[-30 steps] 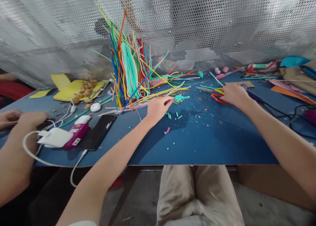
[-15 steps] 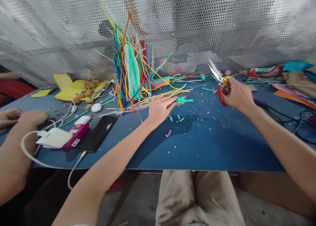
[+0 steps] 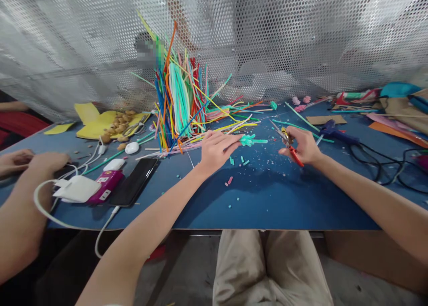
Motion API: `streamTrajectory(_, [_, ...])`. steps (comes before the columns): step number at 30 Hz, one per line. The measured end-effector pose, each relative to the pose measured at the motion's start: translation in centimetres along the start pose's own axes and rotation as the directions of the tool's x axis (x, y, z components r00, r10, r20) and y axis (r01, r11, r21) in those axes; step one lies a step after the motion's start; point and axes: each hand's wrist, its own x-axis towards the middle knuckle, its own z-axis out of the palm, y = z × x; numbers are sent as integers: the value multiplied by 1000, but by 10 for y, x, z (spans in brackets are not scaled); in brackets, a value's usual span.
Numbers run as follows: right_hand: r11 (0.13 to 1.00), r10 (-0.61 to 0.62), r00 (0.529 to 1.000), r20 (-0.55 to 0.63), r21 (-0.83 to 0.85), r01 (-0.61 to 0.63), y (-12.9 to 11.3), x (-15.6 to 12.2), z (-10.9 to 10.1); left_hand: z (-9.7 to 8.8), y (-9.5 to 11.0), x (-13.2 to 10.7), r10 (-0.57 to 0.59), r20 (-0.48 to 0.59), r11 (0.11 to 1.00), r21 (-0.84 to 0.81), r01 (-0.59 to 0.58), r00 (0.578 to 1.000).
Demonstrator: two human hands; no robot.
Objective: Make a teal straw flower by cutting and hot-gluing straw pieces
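Note:
My left hand (image 3: 216,148) pinches a small teal pipe-cleaner piece (image 3: 251,140) just above the blue table (image 3: 267,194). My right hand (image 3: 303,144) is closed round red-handled scissors (image 3: 288,142), whose blades point left toward the teal piece. The two hands are a short gap apart. Short teal and pink offcuts (image 3: 236,165) lie scattered on the table below my left hand. A tall bundle of coloured pipe cleaners (image 3: 177,101) stands behind my left hand.
At the left lie a black phone (image 3: 133,187), a pink power bank (image 3: 102,186), a white charger (image 3: 76,189) and another person's hands (image 3: 30,161). A blue glue gun (image 3: 334,130) with a black cable rests at the right. Perforated metal screen behind.
My right hand picked the scissors up from the table, lifted them, then brought them down and left toward the teal piece. My left hand stayed put, holding the piece.

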Motion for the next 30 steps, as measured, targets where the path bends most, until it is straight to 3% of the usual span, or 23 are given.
streamTrajectory(5, [997,-73,996,58,22,72,-1,-2,7,-1,3,1,94,2,995,-28,-93,996])
streamTrajectory(12, [990,-94,994,64,108,86,-11,-1,12,-5,7,2,115,68,991,-76,-110,991])
streamTrajectory(20, [976,-103,985,137,204,74,-8,-2,18,-5,13,5,244,-87,968,-40,-248,966])
streamTrajectory(30, [958,-56,982,180,288,2,-21,-4,23,-6,20,5,155,-52,985,-64,-159,986])
